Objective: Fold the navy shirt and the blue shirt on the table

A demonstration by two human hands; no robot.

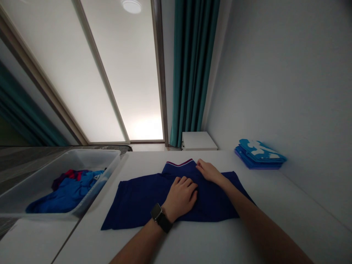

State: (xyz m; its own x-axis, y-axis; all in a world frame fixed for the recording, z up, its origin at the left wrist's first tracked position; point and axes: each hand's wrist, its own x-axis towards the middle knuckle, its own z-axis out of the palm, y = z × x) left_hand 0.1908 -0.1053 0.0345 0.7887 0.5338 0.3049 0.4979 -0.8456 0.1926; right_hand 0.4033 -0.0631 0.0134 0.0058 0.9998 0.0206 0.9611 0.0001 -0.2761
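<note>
A dark blue polo shirt (143,198) lies spread on the white table, its sleeves out to both sides. Red and white stripes edge its collar (177,165), at the far side. My left hand (181,196), with a black watch on the wrist, rests on the middle of the shirt; its fingers are curled down against the cloth, and the fingertips are partly hidden. At the collar's right end, my right hand (207,170) pinches the fabric between thumb and fingers. My right forearm crosses over the right sleeve.
To the left stands a translucent plastic bin (110,157) holding crumpled blue and red clothes (66,190). A stack of folded blue clothes (260,154) sits at the table's right, by the wall. Beyond the table are a white cabinet (198,140) and a teal curtain (194,73).
</note>
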